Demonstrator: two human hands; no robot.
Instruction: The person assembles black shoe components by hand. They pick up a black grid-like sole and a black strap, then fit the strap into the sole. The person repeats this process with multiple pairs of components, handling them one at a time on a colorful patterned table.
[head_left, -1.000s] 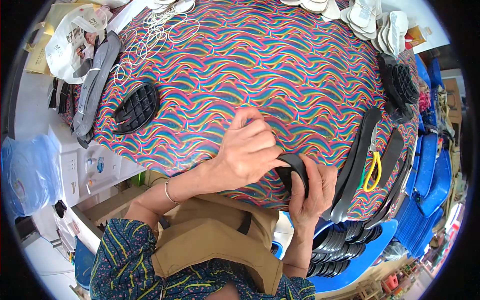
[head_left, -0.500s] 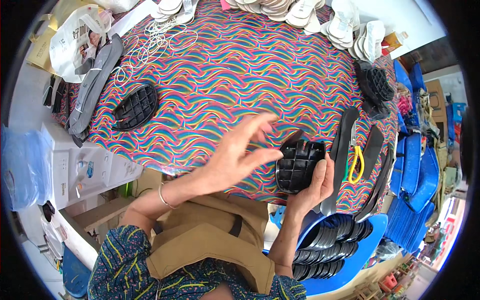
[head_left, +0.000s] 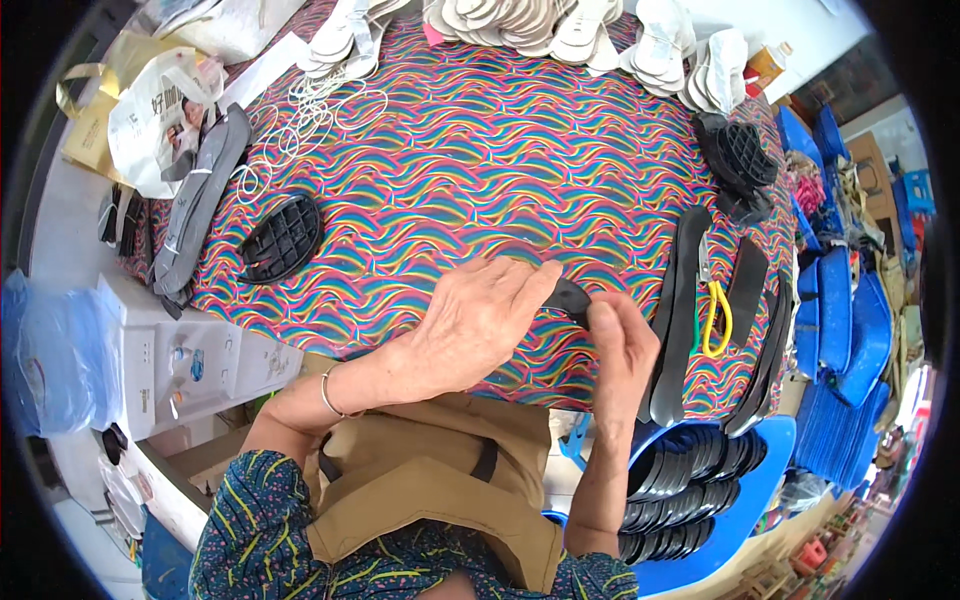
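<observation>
Both my hands are raised over the near edge of the patterned table. Between them is a black shoe-heel piece [head_left: 568, 300], mostly hidden by my fingers; a smooth dark side shows. My left hand [head_left: 475, 325] closes on its left end, palm down, with a bracelet at the wrist. At the other end, my right hand [head_left: 625, 345] pinches it between thumb and fingers. Another black heel piece [head_left: 282, 238], its gridded hollow facing up, lies on the table to the left.
Yellow-handled scissors [head_left: 717, 320] lie among long black strips [head_left: 678, 320] on the right. Below, a blue basin [head_left: 775, 470] holds stacked black heel pieces. More gridded black pieces [head_left: 738, 160] sit far right. Pale insoles [head_left: 500, 25], white cord [head_left: 310, 110] and grey soles [head_left: 205, 200] line the table edges.
The heel piece has turned from its gridded face to a smooth side. My left hand has gone from spread fingers to gripping it; my right hand has shifted its hold.
</observation>
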